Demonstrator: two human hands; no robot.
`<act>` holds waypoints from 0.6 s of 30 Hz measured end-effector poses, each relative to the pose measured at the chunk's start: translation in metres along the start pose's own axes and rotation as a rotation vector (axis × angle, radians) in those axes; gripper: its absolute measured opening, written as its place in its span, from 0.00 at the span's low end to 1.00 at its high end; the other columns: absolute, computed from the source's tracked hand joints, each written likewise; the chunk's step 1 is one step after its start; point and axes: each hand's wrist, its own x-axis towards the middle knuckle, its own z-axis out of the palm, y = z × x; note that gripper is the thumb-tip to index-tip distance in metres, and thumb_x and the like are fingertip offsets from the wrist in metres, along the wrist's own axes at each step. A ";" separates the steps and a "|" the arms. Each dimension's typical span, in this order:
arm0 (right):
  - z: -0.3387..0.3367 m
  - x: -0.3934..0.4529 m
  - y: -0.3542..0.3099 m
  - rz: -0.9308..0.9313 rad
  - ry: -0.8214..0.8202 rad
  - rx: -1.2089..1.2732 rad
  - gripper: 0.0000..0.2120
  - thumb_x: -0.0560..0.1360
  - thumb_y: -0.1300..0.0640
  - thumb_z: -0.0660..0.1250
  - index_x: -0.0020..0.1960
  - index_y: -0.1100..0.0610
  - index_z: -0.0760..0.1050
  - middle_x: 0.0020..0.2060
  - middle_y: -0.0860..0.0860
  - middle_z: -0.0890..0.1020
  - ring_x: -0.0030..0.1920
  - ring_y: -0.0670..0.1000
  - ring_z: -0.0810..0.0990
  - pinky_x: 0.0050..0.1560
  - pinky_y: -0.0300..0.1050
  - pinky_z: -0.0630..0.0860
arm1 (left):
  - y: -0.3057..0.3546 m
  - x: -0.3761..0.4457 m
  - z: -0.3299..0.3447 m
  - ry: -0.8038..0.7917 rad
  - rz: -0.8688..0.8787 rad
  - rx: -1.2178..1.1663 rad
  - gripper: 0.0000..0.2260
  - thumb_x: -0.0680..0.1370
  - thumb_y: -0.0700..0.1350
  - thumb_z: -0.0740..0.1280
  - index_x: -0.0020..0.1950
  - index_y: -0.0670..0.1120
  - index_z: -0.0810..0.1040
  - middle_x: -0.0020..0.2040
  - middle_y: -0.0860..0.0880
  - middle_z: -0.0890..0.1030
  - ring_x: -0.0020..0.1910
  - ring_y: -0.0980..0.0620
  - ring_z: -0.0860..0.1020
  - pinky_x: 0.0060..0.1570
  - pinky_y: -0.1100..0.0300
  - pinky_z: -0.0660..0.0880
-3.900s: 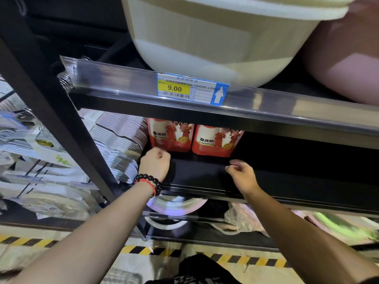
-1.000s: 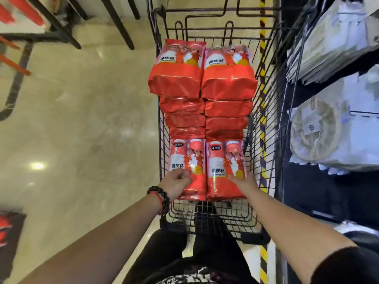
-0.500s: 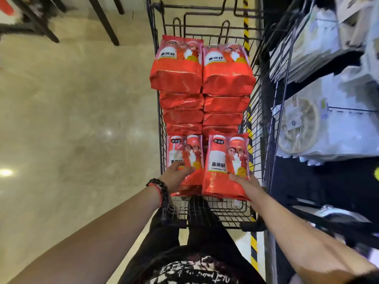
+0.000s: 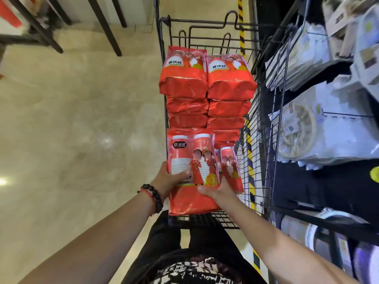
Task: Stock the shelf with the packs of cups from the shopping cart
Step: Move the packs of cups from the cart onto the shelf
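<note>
Nearest us, our left hand (image 4: 166, 182) grips the near red pack of cups (image 4: 189, 173), and our right hand (image 4: 218, 189) holds a 2nd pack (image 4: 230, 171) just beside it, both above the shopping cart (image 4: 257, 140). We judge this the pick-up step; next comes carrying both right to the shelf (image 4: 328, 193). Farther off, stacked packs (image 4: 207, 85) wait in the cart.

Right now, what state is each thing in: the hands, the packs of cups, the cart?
Left hand: grips the front pack's left edge.
Right hand: holds the packs from the right, thumb on the front pack.
Front pack: lifted, tilted, sealed.
Second pack: behind the front one, partly hidden, sealed.
Stacked packs: lying in two columns in the cart.
Shopping cart: still loaded.
</note>
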 end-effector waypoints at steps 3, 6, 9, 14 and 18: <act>0.000 -0.001 -0.003 0.011 -0.044 -0.042 0.40 0.57 0.35 0.78 0.65 0.44 0.70 0.56 0.46 0.84 0.53 0.44 0.85 0.54 0.42 0.81 | -0.003 -0.002 -0.006 0.070 0.024 0.018 0.40 0.58 0.51 0.82 0.65 0.37 0.75 0.57 0.34 0.82 0.56 0.33 0.81 0.58 0.36 0.77; -0.006 -0.001 -0.009 0.063 -0.098 -0.063 0.26 0.68 0.31 0.70 0.61 0.40 0.71 0.54 0.40 0.82 0.50 0.41 0.83 0.58 0.43 0.76 | -0.002 -0.001 -0.015 0.141 0.008 0.003 0.34 0.58 0.50 0.80 0.61 0.40 0.78 0.53 0.38 0.85 0.51 0.37 0.84 0.52 0.41 0.81; -0.013 0.015 -0.014 0.036 0.016 -0.099 0.10 0.79 0.37 0.61 0.54 0.40 0.76 0.46 0.36 0.80 0.48 0.38 0.77 0.47 0.39 0.70 | 0.000 -0.003 -0.033 0.136 0.023 0.020 0.25 0.59 0.51 0.81 0.54 0.46 0.82 0.49 0.42 0.86 0.46 0.41 0.85 0.43 0.50 0.82; -0.027 0.058 -0.008 0.082 0.143 -0.276 0.14 0.84 0.49 0.59 0.63 0.55 0.76 0.44 0.51 0.80 0.41 0.49 0.77 0.40 0.42 0.71 | -0.001 -0.008 -0.062 0.198 -0.004 0.032 0.31 0.58 0.52 0.81 0.59 0.47 0.79 0.52 0.41 0.86 0.48 0.39 0.85 0.46 0.45 0.82; -0.027 0.089 0.000 0.145 0.125 -0.388 0.14 0.81 0.52 0.64 0.62 0.58 0.77 0.47 0.51 0.79 0.48 0.52 0.77 0.48 0.45 0.71 | -0.003 -0.013 -0.078 0.267 -0.021 0.033 0.34 0.58 0.52 0.81 0.62 0.48 0.77 0.52 0.44 0.86 0.49 0.40 0.85 0.48 0.43 0.82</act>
